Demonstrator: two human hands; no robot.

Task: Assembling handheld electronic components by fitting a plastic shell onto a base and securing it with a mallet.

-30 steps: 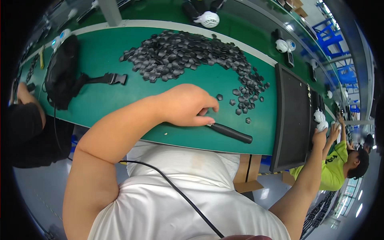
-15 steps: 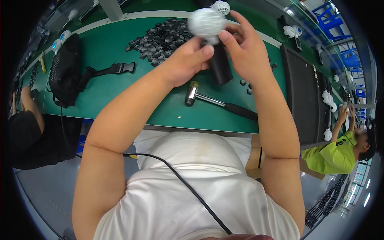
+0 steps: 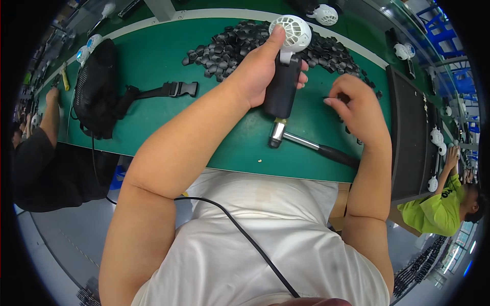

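The left hand [image 3: 259,74] grips a black-handled device [image 3: 280,93] with a white caged head, just beyond the hammer [image 3: 311,145] on the green surface [image 3: 229,148]. The right hand [image 3: 361,109] curls beyond the hammer's handle; what its fingers [image 3: 338,85] hold is unclear. Black pieces [image 3: 229,43] heap farther beyond the hammer; a black bag [image 3: 97,92] lies left of it.

Your left forearm [image 3: 191,135] slants up and rightward from the elbow; your left hand [image 3: 259,74] is curled in a grip, thumb pointing upward, fingertips [image 3: 303,78] showing at the right. Your right forearm [image 3: 375,171] stands nearly upright, your right hand [image 3: 358,104] bent leftward, thumb and forefinger close together.
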